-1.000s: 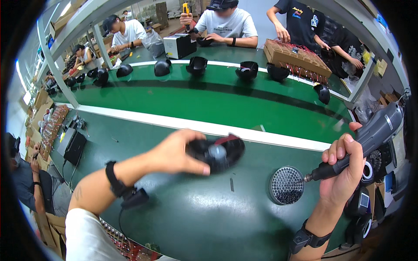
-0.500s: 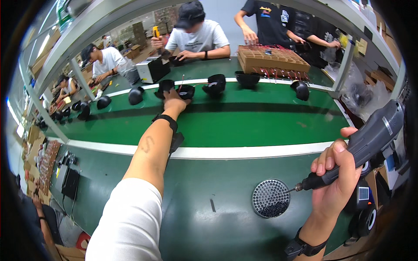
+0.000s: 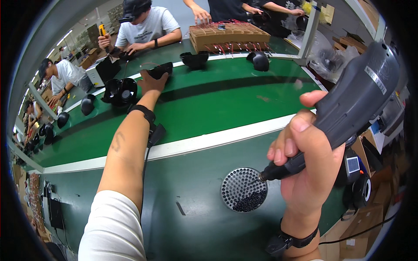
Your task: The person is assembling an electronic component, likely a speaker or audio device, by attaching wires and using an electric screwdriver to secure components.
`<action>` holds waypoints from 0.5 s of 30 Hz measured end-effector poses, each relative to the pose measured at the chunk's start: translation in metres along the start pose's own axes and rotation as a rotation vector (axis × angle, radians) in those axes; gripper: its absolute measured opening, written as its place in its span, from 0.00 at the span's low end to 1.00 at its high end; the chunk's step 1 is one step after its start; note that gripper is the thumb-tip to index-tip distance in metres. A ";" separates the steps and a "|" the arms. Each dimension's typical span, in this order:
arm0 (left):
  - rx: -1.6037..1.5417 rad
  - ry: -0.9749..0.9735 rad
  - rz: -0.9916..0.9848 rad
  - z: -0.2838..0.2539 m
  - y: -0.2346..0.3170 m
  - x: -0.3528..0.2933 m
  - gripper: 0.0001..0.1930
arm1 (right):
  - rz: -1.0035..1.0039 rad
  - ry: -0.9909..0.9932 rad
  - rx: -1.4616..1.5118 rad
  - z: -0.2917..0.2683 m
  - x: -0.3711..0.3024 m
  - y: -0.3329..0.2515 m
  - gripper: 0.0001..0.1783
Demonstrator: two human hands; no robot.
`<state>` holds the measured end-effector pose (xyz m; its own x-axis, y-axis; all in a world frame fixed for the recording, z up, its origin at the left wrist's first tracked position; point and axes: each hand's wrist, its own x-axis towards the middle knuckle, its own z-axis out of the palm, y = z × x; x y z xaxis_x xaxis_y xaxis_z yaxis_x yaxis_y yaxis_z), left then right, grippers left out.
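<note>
My left hand [image 3: 152, 81] reaches onto the green conveyor belt, its fingers curled at the near side of a curved black plastic shell [image 3: 162, 69]; the shell partly hides the fingertips. Just left of it lies another, larger-looking black housing [image 3: 121, 91] with its open side showing. My right hand [image 3: 305, 152] is wrapped round a dark grey electric screwdriver [image 3: 348, 95], tilted down to the left. Its bit points into a round dish with rows of holes [image 3: 237, 177], where small black screws [image 3: 251, 201] are heaped on the lower side.
More black shells sit along the belt [image 3: 209, 104], such as one farther back [image 3: 194, 60] and one at right [image 3: 260, 61]. Co-workers sit across it, beside a cardboard box [image 3: 230, 39] of wired parts. A dark strip [image 3: 180, 209] lies on my bench. A white rail [image 3: 191, 141] divides bench and belt.
The view has shifted, moving the belt scene leftward. My left hand has gone from a pair of shells to the one right of them. The screwdriver bit stays at the screw dish.
</note>
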<state>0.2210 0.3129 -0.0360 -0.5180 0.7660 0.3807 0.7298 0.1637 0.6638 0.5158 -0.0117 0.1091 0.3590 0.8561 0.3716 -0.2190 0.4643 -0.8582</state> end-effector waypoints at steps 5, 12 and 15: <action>-0.001 0.007 0.208 0.011 -0.019 0.025 0.47 | -0.026 -0.012 -0.065 -0.003 0.003 0.002 0.21; 0.068 0.025 0.211 -0.018 -0.025 -0.008 0.33 | -0.002 -0.033 -0.047 -0.003 0.003 0.008 0.21; -0.156 -0.066 0.378 -0.059 -0.025 -0.053 0.26 | -0.015 -0.033 -0.072 -0.002 0.002 0.008 0.20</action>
<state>0.2037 0.2320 -0.0349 -0.1931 0.7929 0.5779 0.7840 -0.2295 0.5767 0.5167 -0.0071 0.1024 0.3314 0.8567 0.3953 -0.1478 0.4610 -0.8750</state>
